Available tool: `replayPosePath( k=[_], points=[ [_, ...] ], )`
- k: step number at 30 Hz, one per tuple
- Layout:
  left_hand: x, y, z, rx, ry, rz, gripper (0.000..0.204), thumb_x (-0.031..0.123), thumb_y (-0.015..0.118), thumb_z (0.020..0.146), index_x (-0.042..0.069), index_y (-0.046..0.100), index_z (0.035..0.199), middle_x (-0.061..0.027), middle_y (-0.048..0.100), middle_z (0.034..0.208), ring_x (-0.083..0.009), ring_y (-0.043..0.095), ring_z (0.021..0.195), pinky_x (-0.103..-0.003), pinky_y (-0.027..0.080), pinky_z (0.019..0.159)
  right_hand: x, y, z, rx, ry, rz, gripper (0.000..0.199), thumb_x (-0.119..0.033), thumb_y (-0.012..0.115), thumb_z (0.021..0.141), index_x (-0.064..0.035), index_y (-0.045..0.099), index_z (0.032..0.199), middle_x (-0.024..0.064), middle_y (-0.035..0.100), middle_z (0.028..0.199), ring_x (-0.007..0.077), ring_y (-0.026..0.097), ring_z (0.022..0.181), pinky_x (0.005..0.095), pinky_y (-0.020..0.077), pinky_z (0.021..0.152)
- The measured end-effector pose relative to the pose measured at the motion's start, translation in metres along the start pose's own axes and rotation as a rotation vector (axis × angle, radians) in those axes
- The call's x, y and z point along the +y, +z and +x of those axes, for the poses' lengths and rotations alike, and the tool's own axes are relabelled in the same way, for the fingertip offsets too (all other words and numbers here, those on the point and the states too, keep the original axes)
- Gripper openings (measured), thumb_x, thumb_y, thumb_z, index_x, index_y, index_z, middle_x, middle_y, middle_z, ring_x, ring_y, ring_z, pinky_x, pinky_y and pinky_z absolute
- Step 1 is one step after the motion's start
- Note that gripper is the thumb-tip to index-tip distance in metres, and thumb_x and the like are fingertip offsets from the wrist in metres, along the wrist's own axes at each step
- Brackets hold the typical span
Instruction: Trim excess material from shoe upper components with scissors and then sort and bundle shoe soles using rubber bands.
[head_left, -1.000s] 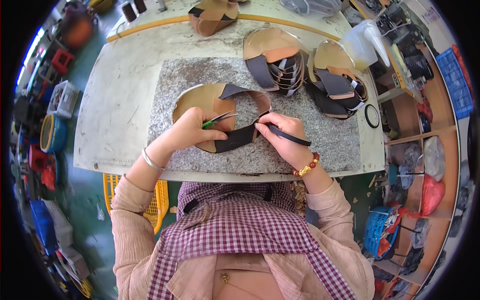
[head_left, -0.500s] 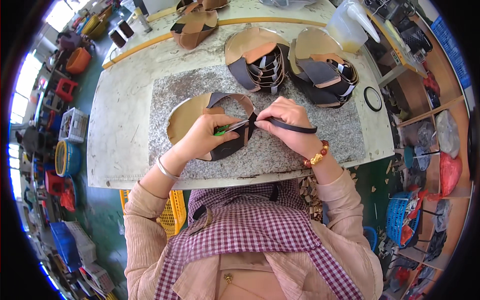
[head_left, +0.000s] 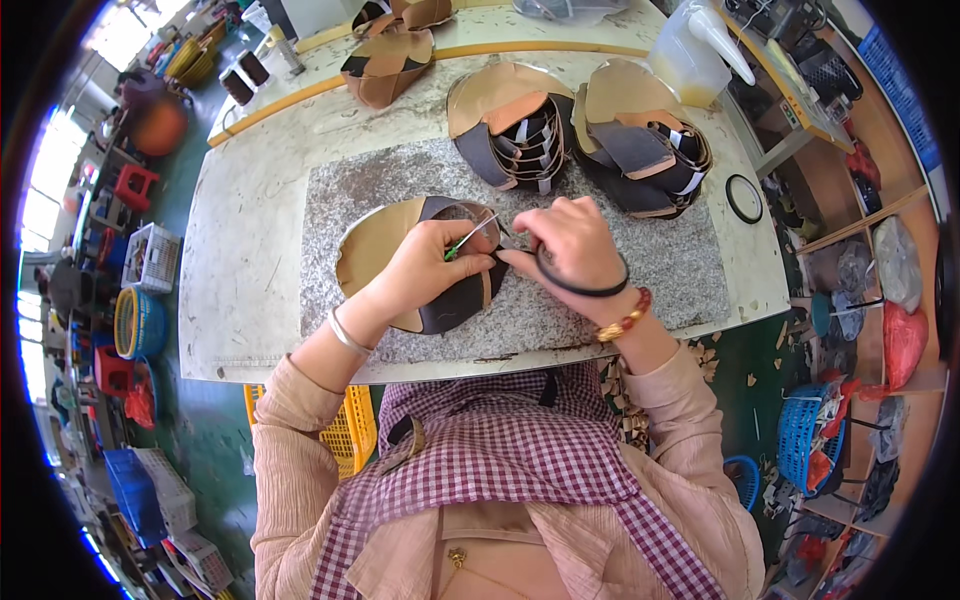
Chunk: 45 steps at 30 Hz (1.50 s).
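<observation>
A tan and black shoe upper [head_left: 385, 240] lies on the speckled grey slab [head_left: 640, 290] in front of me. My left hand [head_left: 430, 265] is closed on its near right edge, thumb and fingers pinching the black part. A slim pointed tool [head_left: 462, 243] with a green body and pale tip also sticks out from these fingers. My right hand [head_left: 570, 245] is closed round what look like scissors, whose black loop handle [head_left: 590, 291] curves round the hand. Their short metal part is at the upper's right edge, and my fingers hide most of it.
Two stacks of shoe uppers [head_left: 512, 125] [head_left: 640, 135] stand behind the slab. More uppers [head_left: 390, 65] are at the back. A translucent bottle [head_left: 690, 55] and a black ring [head_left: 744, 199] are on the right. Thread spools [head_left: 236, 85] stand back left. A yellow basket [head_left: 350, 430] is below the table.
My right hand has turned, and the black handle has swung from pointing right to looping round the hand. The green tool in my left hand now points more steeply up.
</observation>
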<state>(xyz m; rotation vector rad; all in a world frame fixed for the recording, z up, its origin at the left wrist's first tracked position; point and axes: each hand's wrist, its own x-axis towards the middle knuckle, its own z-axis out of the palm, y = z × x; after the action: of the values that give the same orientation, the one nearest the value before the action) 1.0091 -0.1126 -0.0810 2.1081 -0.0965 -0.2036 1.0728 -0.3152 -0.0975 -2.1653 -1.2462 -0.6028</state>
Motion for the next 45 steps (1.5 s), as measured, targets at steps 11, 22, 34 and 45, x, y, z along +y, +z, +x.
replayPosePath(
  k=[11,22,34,45],
  points=[
    [0.007,-0.005,-0.013,-0.099,0.021,-0.202,0.017,0.009,0.070,0.083,0.002,0.069,0.098,-0.0017,0.065,0.083,-0.0101,0.055,0.073,-0.023,0.046,0.069,0.013,-0.003,0.000,-0.278,0.349,0.757,0.011,-0.007,0.074,0.077,-0.0043,0.067,0.086,0.0021,0.063,0.080,0.0117,0.053,0.069,0.0244,0.0427,0.067],
    [0.089,-0.099,0.016,-0.133,0.517,0.163,0.017,0.002,0.074,0.076,0.004,0.069,0.093,-0.0046,0.067,0.081,-0.0134,0.065,0.067,-0.019,0.051,0.060,-0.020,-0.060,0.057,0.128,0.214,0.732,0.011,-0.009,0.072,0.081,-0.0022,0.067,0.088,0.0016,0.064,0.074,0.0104,0.055,0.064,0.0208,0.0436,0.059],
    [-0.016,-0.082,-0.072,-0.250,0.168,0.390,0.024,-0.006,0.063,0.074,0.000,0.066,0.097,-0.0058,0.064,0.078,-0.0180,0.052,0.064,-0.030,0.045,0.063,-0.102,0.060,-0.015,0.060,0.223,0.693,0.013,0.000,0.072,0.073,-0.0028,0.066,0.084,0.0023,0.067,0.083,0.0171,0.058,0.066,0.0278,0.0475,0.063],
    [-0.031,-0.069,-0.080,-0.231,0.004,0.154,0.035,-0.002,0.060,0.078,0.002,0.067,0.112,-0.0056,0.068,0.084,-0.0144,0.050,0.062,-0.028,0.044,0.060,-0.098,0.059,-0.017,0.013,0.297,0.557,0.012,-0.001,0.071,0.075,-0.0031,0.066,0.086,0.0029,0.066,0.081,0.0189,0.058,0.064,0.0294,0.0482,0.061]
  ],
)
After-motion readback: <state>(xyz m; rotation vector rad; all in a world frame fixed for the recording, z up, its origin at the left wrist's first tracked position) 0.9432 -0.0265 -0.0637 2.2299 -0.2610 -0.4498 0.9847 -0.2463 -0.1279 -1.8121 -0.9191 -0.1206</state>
